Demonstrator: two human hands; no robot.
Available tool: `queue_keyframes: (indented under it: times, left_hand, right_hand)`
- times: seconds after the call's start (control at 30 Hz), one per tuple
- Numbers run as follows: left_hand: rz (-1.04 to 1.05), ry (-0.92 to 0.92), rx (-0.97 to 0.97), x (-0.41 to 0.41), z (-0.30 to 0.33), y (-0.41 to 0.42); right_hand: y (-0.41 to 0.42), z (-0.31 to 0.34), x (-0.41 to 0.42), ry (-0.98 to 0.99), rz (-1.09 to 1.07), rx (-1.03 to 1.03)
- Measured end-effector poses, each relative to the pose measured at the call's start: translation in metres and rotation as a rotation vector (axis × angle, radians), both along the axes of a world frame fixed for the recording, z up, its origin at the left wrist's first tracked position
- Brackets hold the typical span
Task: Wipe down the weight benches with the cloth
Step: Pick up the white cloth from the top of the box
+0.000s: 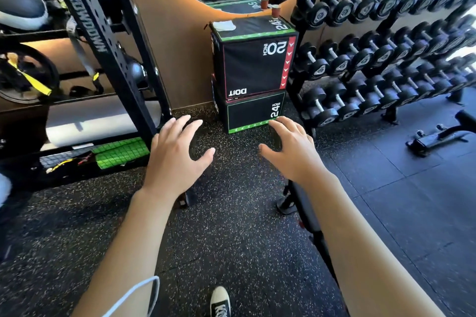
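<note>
White cloth (223, 26) sits atop stacked plyo boxes (253, 64); our left hand (177, 154), right hand (291, 149) spread, holding nothing; careless grab could knock paper cup (275, 11) beside it

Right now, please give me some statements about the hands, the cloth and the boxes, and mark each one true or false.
1. Both hands hold nothing. True: the left hand and the right hand are open with spread fingers.
2. The white cloth lies on the floor. False: it lies on top of the upper plyo box.
3. The dumbbell rack stands to the right of the boxes. True.
4. A cup stands on the upper box. True.
5. The right hand grips a dumbbell. False: it touches none.
</note>
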State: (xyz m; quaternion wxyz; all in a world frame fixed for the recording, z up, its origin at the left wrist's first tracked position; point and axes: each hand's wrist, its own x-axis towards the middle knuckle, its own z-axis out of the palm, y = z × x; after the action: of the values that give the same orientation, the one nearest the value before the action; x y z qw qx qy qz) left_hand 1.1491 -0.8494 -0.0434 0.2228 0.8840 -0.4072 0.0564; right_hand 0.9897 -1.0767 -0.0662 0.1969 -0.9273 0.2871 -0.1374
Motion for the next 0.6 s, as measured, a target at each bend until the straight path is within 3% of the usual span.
queue_keyframes:
  times: [0.23, 0.6]
  left_hand:
    - [-0.030, 0.012, 0.027, 0.098, -0.003, -0.038]
    - [-0.024, 0.023, 0.018, 0.184, -0.021, -0.129]
  right_hand:
    - [-0.032, -0.005, 0.082, 0.031, -0.047, -0.031]
    - [-0.128, -0.019, 0.162, 0.038, -0.067, -0.013]
